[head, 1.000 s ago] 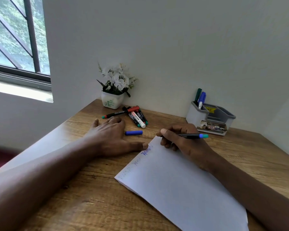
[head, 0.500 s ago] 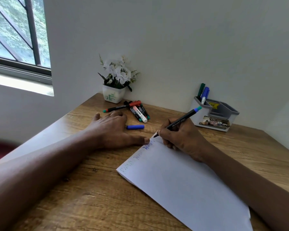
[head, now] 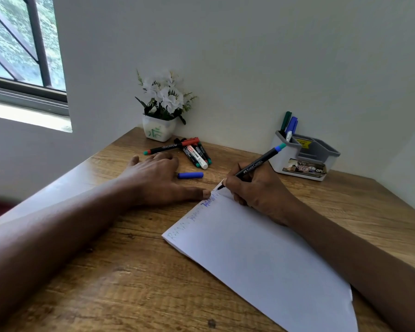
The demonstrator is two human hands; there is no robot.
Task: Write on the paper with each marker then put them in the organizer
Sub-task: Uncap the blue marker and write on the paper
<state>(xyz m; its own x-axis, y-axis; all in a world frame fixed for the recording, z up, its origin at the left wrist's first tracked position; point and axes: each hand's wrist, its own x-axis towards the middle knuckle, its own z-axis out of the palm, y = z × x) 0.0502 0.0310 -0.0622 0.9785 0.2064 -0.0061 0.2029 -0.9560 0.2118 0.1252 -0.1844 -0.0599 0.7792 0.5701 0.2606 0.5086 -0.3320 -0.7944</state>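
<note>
My right hand [head: 256, 190] grips a black marker [head: 259, 162] with a blue-green end, its tip down on the far corner of the white paper [head: 261, 259]. Faint and blue writing runs along the paper's far edge. My left hand [head: 158, 180] lies flat on the desk, thumb touching the paper's far corner. A loose blue cap [head: 190, 175] lies just beyond that hand. Several markers [head: 192, 152] lie in a pile near the flower pot. The grey organizer [head: 304, 156] stands at the back right with markers [head: 289, 125] upright in its left compartment.
A white pot of white flowers [head: 161, 111] stands against the back wall. The wooden desk [head: 130, 283] fits into a corner, walls behind and on the right. A window [head: 17, 49] is at the upper left.
My right hand turned the marker from lying level to tip-down and brought it onto the paper's far corner. The left hand stayed put.
</note>
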